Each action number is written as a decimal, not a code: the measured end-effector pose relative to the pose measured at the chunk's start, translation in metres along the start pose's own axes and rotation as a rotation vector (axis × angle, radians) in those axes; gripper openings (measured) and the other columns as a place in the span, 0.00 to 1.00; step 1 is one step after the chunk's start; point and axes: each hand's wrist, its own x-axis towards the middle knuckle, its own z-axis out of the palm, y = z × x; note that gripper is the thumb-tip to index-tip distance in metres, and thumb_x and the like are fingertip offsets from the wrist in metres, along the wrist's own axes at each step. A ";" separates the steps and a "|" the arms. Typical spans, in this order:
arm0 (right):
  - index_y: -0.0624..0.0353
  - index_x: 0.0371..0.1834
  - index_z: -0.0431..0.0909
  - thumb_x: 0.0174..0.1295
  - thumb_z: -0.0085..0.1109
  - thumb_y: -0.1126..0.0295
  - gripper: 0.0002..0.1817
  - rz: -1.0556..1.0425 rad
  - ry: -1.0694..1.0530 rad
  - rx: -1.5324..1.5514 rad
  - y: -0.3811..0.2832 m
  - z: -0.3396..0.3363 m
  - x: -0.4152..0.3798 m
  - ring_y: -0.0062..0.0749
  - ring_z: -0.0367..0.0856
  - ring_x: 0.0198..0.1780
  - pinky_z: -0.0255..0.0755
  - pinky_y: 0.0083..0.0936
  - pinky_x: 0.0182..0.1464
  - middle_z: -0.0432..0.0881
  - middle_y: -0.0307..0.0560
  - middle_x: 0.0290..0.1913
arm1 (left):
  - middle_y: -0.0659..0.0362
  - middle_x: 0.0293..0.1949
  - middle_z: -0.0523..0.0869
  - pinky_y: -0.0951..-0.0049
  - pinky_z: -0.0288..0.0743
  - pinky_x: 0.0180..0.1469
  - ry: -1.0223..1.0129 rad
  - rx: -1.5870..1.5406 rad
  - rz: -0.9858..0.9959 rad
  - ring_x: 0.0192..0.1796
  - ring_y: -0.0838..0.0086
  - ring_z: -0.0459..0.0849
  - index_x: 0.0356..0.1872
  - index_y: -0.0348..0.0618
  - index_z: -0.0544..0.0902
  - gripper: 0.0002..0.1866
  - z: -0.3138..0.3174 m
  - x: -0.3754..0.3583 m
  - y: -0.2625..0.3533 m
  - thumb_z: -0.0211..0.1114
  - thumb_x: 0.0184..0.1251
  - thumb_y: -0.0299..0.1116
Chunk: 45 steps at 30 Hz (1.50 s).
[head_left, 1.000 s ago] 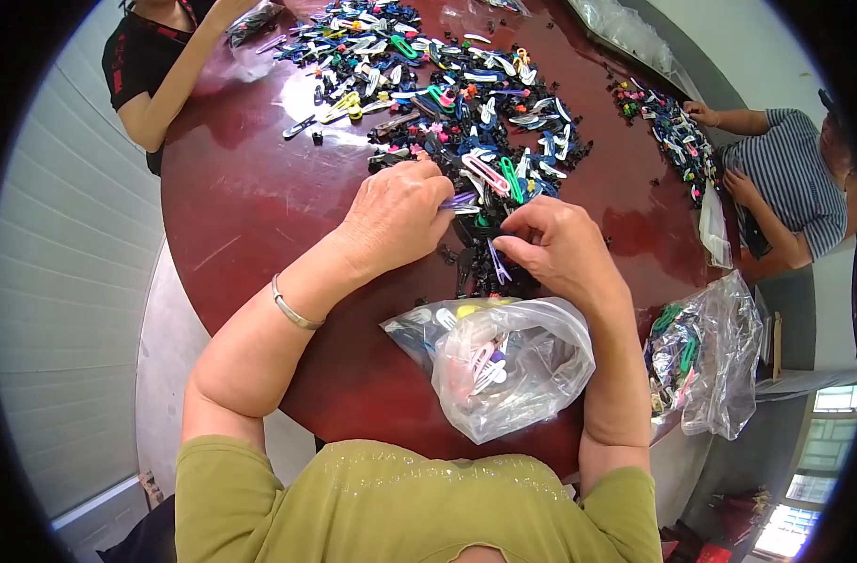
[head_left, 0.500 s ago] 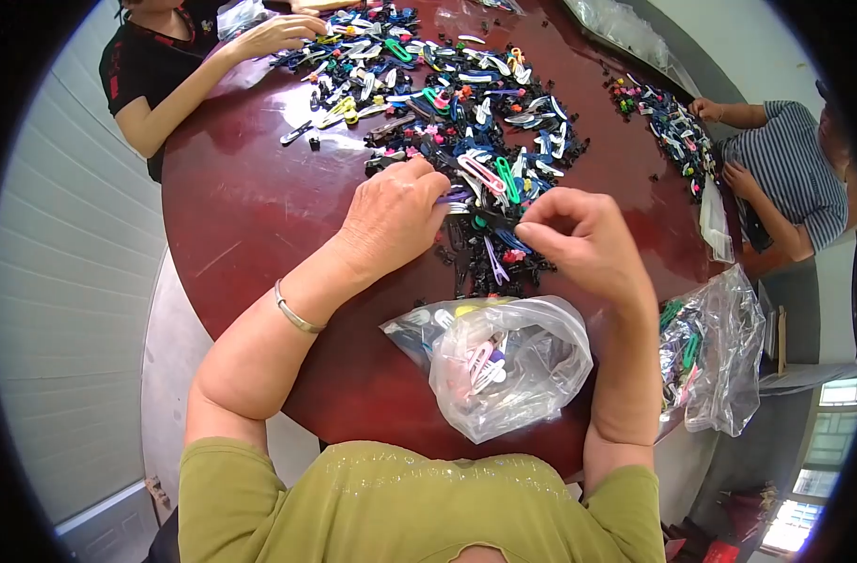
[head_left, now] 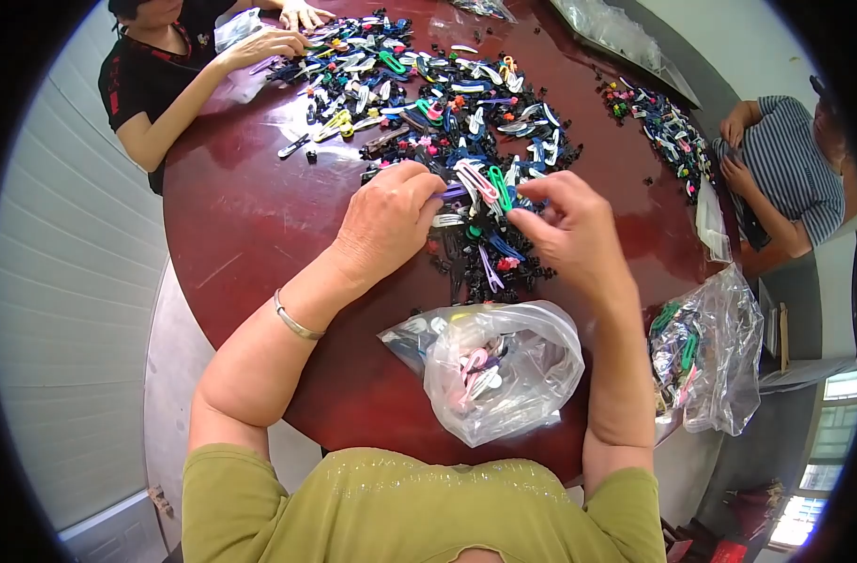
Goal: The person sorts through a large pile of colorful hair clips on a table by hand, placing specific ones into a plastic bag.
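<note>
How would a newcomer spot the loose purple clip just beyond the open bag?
On the dark red table, find the open bag before the green shirt. Just beyond it, at the near end of the clip heap, lies the purple clip. Its pale purple sets it apart from the black pieces around it and the blue clip beside it.

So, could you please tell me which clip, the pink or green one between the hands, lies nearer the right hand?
The green clip, close beside the right hand; the pink clip lies left of it, toward the left hand.
</note>
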 end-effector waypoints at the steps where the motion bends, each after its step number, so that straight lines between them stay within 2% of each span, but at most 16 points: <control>1: 0.59 0.42 0.85 0.56 0.70 0.66 0.13 -0.059 0.030 -0.123 0.006 0.009 0.000 0.34 0.83 0.32 0.76 0.31 0.36 0.82 0.45 0.40 | 0.52 0.41 0.85 0.63 0.78 0.47 0.015 0.021 0.004 0.45 0.56 0.84 0.39 0.38 0.83 0.08 0.001 0.000 -0.001 0.69 0.58 0.26; 4: 0.55 0.46 0.84 0.57 0.69 0.63 0.16 -0.200 0.108 -0.268 0.013 0.031 -0.002 0.42 0.84 0.36 0.78 0.36 0.40 0.81 0.45 0.44 | 0.51 0.47 0.85 0.60 0.76 0.54 0.062 0.091 0.057 0.50 0.54 0.83 0.44 0.38 0.83 0.12 0.000 0.001 0.001 0.69 0.58 0.26; 7: 0.54 0.47 0.83 0.57 0.70 0.63 0.16 -0.189 0.030 -0.292 0.013 0.032 -0.002 0.43 0.84 0.39 0.78 0.37 0.42 0.81 0.43 0.45 | 0.47 0.55 0.82 0.56 0.72 0.61 -0.048 0.102 0.066 0.58 0.52 0.80 0.50 0.40 0.82 0.17 -0.004 0.002 0.005 0.69 0.58 0.26; 10: 0.56 0.42 0.84 0.55 0.69 0.66 0.12 -0.109 -0.061 -0.211 0.008 0.022 -0.001 0.43 0.84 0.40 0.77 0.36 0.41 0.82 0.43 0.42 | 0.43 0.60 0.79 0.55 0.68 0.66 -0.085 0.118 0.199 0.62 0.50 0.77 0.55 0.41 0.81 0.20 0.005 -0.002 0.002 0.68 0.60 0.28; 13: 0.58 0.37 0.85 0.55 0.68 0.69 0.09 -0.090 -0.061 -0.156 0.014 0.015 0.000 0.42 0.85 0.38 0.77 0.35 0.40 0.83 0.45 0.38 | 0.42 0.63 0.76 0.55 0.65 0.69 -0.161 0.198 0.219 0.66 0.50 0.74 0.56 0.42 0.81 0.20 0.008 -0.006 0.001 0.67 0.61 0.30; 14: 0.59 0.35 0.86 0.55 0.67 0.70 0.07 -0.086 -0.047 -0.141 0.017 0.013 0.001 0.42 0.85 0.38 0.77 0.34 0.40 0.84 0.46 0.37 | 0.41 0.63 0.76 0.55 0.63 0.71 -0.174 0.211 0.180 0.67 0.49 0.73 0.56 0.41 0.81 0.20 0.007 -0.007 0.003 0.67 0.62 0.31; 17: 0.62 0.36 0.86 0.55 0.67 0.75 0.07 -0.099 0.058 -0.013 0.028 0.016 0.004 0.25 0.80 0.30 0.72 0.23 0.33 0.84 0.43 0.33 | 0.40 0.63 0.76 0.54 0.63 0.71 -0.187 0.243 0.121 0.68 0.49 0.73 0.56 0.40 0.81 0.20 0.002 -0.006 0.005 0.67 0.62 0.32; 18: 0.64 0.35 0.86 0.55 0.67 0.74 0.06 -0.051 0.045 -0.014 0.027 0.015 0.003 0.25 0.80 0.30 0.72 0.23 0.33 0.83 0.44 0.31 | 0.40 0.63 0.76 0.54 0.62 0.71 -0.195 0.234 0.111 0.68 0.49 0.72 0.56 0.40 0.81 0.20 0.002 -0.006 0.005 0.67 0.62 0.32; 21: 0.58 0.32 0.87 0.53 0.68 0.68 0.07 -0.048 0.034 -0.055 0.018 0.013 0.003 0.41 0.84 0.32 0.75 0.33 0.36 0.85 0.47 0.33 | 0.39 0.63 0.76 0.53 0.61 0.72 -0.181 0.226 0.100 0.69 0.49 0.72 0.56 0.38 0.81 0.20 0.003 -0.007 0.006 0.67 0.62 0.32; 27: 0.57 0.30 0.87 0.48 0.73 0.61 0.13 0.104 -0.164 -0.324 0.004 0.001 -0.003 0.45 0.84 0.35 0.76 0.39 0.40 0.85 0.47 0.33 | 0.39 0.63 0.76 0.51 0.60 0.72 -0.120 0.182 0.101 0.68 0.48 0.72 0.55 0.36 0.80 0.20 0.001 -0.005 0.011 0.67 0.62 0.32; 36: 0.58 0.28 0.86 0.50 0.66 0.64 0.09 0.128 -0.093 -0.241 0.009 0.005 -0.001 0.47 0.84 0.40 0.77 0.40 0.45 0.84 0.50 0.35 | 0.42 0.60 0.79 0.51 0.61 0.72 -0.166 0.142 0.164 0.65 0.51 0.75 0.52 0.37 0.81 0.20 0.001 -0.006 0.013 0.70 0.58 0.30; 45: 0.59 0.26 0.85 0.47 0.67 0.65 0.09 0.097 -0.134 -0.388 0.004 0.010 -0.003 0.47 0.83 0.43 0.76 0.40 0.46 0.83 0.51 0.37 | 0.41 0.60 0.79 0.51 0.60 0.72 -0.170 0.184 0.143 0.66 0.50 0.74 0.51 0.38 0.81 0.20 -0.001 -0.006 0.015 0.70 0.57 0.31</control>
